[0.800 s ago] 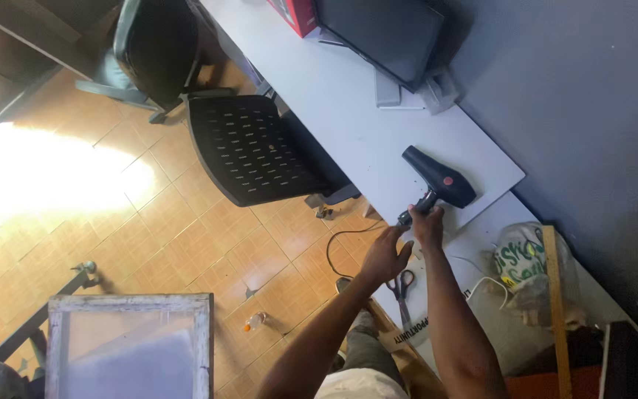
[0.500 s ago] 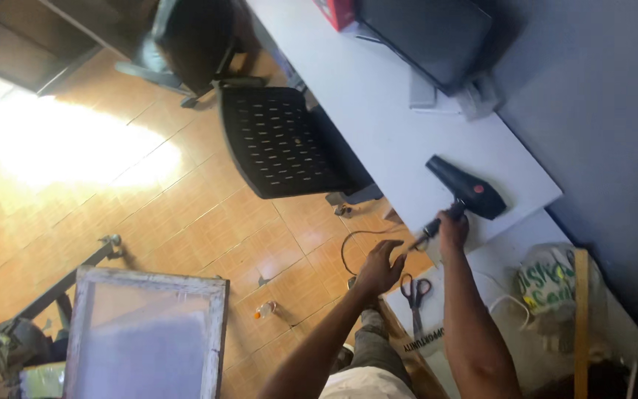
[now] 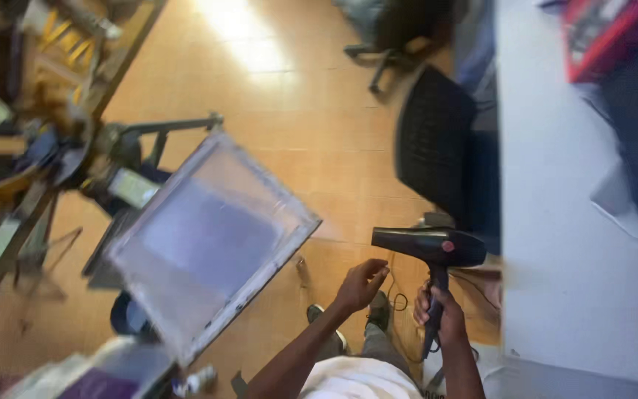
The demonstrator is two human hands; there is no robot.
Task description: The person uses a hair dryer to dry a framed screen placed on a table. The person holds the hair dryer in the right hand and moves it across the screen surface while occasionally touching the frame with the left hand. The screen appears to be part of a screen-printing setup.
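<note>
The right hand [image 3: 441,314] is wrapped around the handle of a black hair dryer [image 3: 428,247], fingers closed tight on the grip, so the dryer is lifted clear of the white table [image 3: 555,281] and hangs in the air just left of the table's edge. Its barrel lies roughly level and points left, toward a framed printing screen [image 3: 208,240] — a pale mesh panel in a light frame, tilted on a metal press stand [image 3: 123,151] over the tiled floor [image 3: 275,96]. A small red dot shows on the dryer's body, and a thin dark cord [image 3: 399,299] loops down near the handle. The left hand [image 3: 362,284] is held out in front of the body, below and left of the dryer's nozzle, fingers loosely curled inward and holding nothing that can be made out; it does not touch the dryer. Between the hands and the far part of the table stands a black mesh-backed chair [image 3: 437,159], and a red box [image 3: 603,37] lies blurred at the table's far end. The person's shoes [image 3: 378,310] show on the floor beneath the hands — the whole view is smeared by motion.
</note>
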